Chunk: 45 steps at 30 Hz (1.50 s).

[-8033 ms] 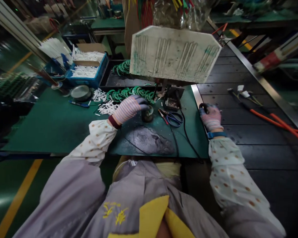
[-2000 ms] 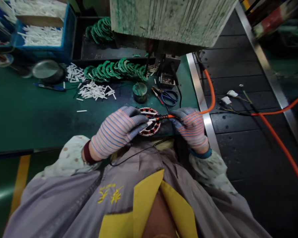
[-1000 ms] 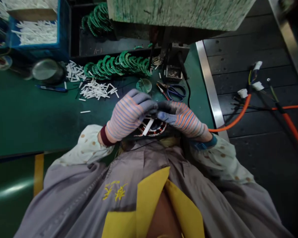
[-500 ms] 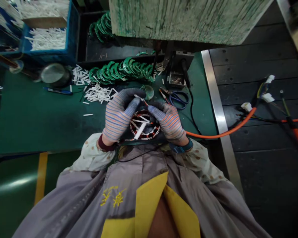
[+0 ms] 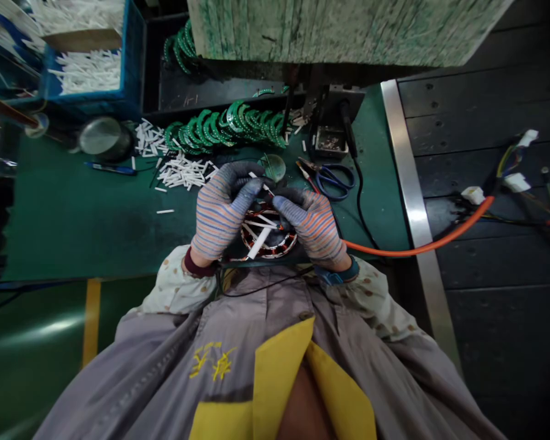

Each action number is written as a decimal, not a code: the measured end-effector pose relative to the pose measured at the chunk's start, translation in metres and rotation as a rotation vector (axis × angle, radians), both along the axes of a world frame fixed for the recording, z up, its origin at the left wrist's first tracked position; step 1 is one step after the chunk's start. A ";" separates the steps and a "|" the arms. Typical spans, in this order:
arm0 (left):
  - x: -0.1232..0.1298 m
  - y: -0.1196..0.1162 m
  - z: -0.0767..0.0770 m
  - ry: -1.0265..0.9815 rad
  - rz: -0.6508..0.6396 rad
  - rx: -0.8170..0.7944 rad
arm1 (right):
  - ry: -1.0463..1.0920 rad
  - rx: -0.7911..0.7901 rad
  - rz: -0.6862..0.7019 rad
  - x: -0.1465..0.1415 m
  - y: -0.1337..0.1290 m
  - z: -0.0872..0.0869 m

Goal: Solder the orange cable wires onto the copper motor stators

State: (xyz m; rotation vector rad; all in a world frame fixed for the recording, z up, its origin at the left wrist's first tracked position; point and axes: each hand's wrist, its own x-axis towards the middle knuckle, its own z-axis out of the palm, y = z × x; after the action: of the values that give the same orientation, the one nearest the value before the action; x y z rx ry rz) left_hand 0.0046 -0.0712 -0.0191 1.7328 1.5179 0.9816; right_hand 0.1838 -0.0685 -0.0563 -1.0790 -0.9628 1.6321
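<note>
A round motor stator with copper windings (image 5: 282, 249) lies near the table's front edge, with white sleeves (image 5: 259, 243) across its middle. My left hand (image 5: 224, 211), in a striped glove, pinches a thin white sleeve (image 5: 253, 175) just above the ring. From the other side my right hand (image 5: 309, 223), gloved alike, has its thumb and fingers closed on a thin wire (image 5: 270, 191) by the sleeve's end. The fingertips are close together; whether the wire is inside the sleeve I cannot tell.
Loose white sleeves (image 5: 183, 172) and a row of green arc-shaped boards (image 5: 229, 128) lie behind my hands. Blue-handled pliers (image 5: 334, 182) and a soldering stand (image 5: 330, 143) are at right. An orange cable (image 5: 421, 249) crosses the table's metal edge. A blue bin (image 5: 132, 79) stands back left.
The view has shifted slightly, moving the scene a little to the right. My hands stay over the stator, and the white sleeve and wire between the fingertips have shifted slightly.
</note>
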 end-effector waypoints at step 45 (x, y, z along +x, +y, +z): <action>0.001 0.016 0.026 0.151 -0.223 -0.045 | 0.001 0.093 -0.039 0.010 -0.016 -0.010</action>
State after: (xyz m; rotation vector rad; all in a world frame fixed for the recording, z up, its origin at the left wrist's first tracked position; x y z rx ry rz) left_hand 0.0053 -0.0555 0.0066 1.9314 1.3883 0.7126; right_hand 0.1940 -0.0845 -0.0668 -1.0280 -1.0016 1.5410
